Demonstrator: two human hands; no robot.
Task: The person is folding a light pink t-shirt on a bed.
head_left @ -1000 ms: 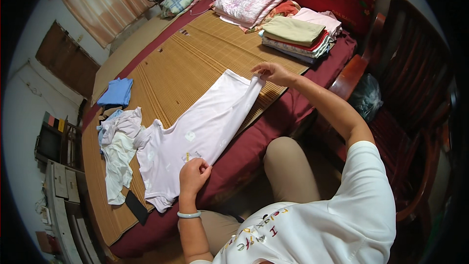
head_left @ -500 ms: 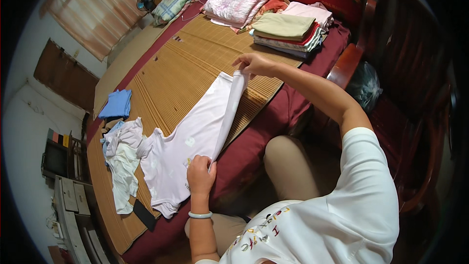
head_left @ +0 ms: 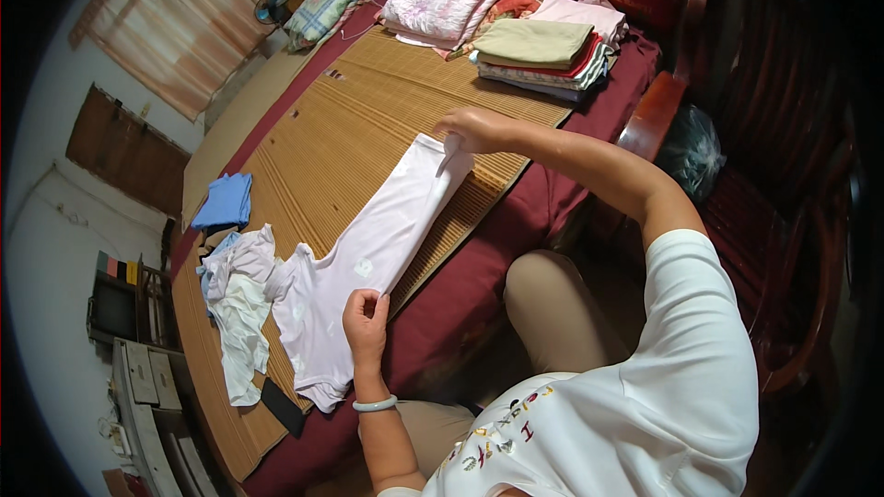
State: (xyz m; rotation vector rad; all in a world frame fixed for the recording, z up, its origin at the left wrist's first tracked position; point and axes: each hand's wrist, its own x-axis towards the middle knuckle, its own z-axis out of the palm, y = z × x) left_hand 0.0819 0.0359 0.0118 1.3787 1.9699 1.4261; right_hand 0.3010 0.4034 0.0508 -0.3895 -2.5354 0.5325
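Observation:
A pale pink T-shirt (head_left: 354, 262) lies stretched across the bamboo mat, its near side folded inward, with a small pale print in the middle. My right hand (head_left: 471, 132) is closed on the hem at its far right end and lifts that corner a little. At the shirt's near edge, my left hand (head_left: 366, 327) has thumb and forefinger pinched together on the cloth. A pale bangle (head_left: 376, 404) circles my left wrist. Beyond the shirt's left end is a loose heap of white and light-coloured clothes (head_left: 241, 331).
A bamboo mat (head_left: 341, 143) covers the bed over a dark red sheet (head_left: 460, 276). Folded clothes (head_left: 534, 46) are stacked at the far right beside a pink quilt (head_left: 447, 0). Blue folded cloth (head_left: 224, 201) and a dark flat object (head_left: 281, 405) lie left. A wooden chair (head_left: 764, 175) stands right.
The shirt's near strip, raised by the right hand before, now lies folded over, so the shirt looks narrower. My left hand has shifted slightly along the near edge.

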